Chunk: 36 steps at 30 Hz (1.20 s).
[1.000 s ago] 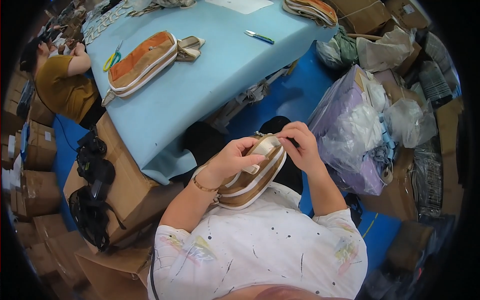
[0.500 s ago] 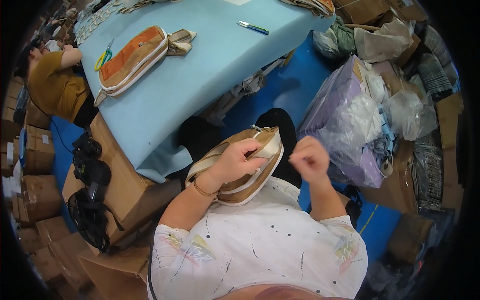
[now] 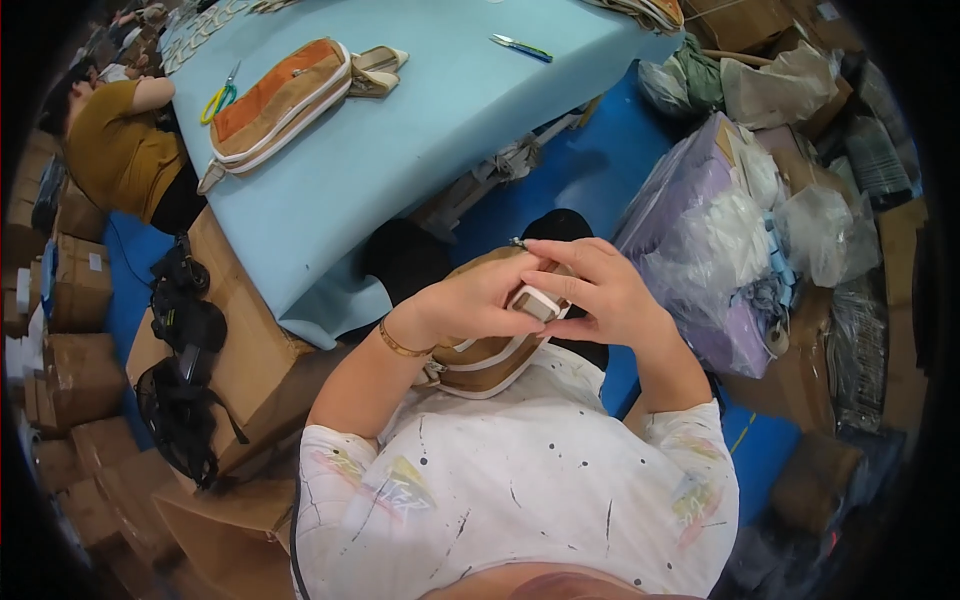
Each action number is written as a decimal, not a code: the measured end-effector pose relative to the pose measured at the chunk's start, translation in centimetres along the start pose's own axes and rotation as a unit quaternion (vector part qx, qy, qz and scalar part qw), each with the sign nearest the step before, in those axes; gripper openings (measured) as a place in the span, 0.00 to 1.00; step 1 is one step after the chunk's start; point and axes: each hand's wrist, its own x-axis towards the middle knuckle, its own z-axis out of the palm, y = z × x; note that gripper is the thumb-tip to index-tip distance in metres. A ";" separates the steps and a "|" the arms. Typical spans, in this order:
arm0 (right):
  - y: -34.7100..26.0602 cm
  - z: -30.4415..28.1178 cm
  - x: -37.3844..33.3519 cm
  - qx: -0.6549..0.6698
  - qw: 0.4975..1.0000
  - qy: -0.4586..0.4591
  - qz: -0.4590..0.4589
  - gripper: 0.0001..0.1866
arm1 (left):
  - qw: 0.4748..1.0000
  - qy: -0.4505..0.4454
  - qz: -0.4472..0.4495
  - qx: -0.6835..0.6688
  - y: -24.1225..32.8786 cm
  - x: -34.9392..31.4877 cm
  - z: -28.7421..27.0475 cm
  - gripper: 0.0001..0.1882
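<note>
A tan and brown bag with white piping lies across my lap, its upper side mostly hidden by my hands. My left hand, with a bracelet at the wrist, is closed on a pale strap at the bag's end. From the other side, my right hand pinches the same strap with bent fingers. The strap shows as a small white-edged loop or fold between both sets of fingertips; its exact form I cannot make out.
On the light blue table lie another tan and orange bag, yellow-green scissors and thread snips. A plastic-wrapped purple bundle stands at right. Black straps and a black pouch rest on a cardboard box at left. A co-worker sits beyond.
My right hand, which was apart from the bag, has come left onto the strap. My left hand has stayed on the bag, and the strap end now stands up between my fingers.
</note>
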 end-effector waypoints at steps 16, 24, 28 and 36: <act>-0.9 -2.2 3.0 0.060 0.997 0.034 0.036 0.24 | 0.971 0.180 0.106 0.115 3.8 0.6 1.0 0.51; 6.4 -9.8 -2.6 0.582 0.719 0.377 0.047 0.25 | 0.993 -0.044 -0.057 0.091 3.0 -3.1 -2.1 0.20; 10.1 -12.4 -5.6 0.500 0.657 0.547 0.139 0.28 | 0.990 -0.081 -0.042 -0.112 0.9 -4.8 -3.9 0.25; 12.2 -8.9 -6.9 0.464 0.691 0.525 0.176 0.30 | 0.954 0.003 0.279 -0.110 4.6 -7.0 -1.7 0.34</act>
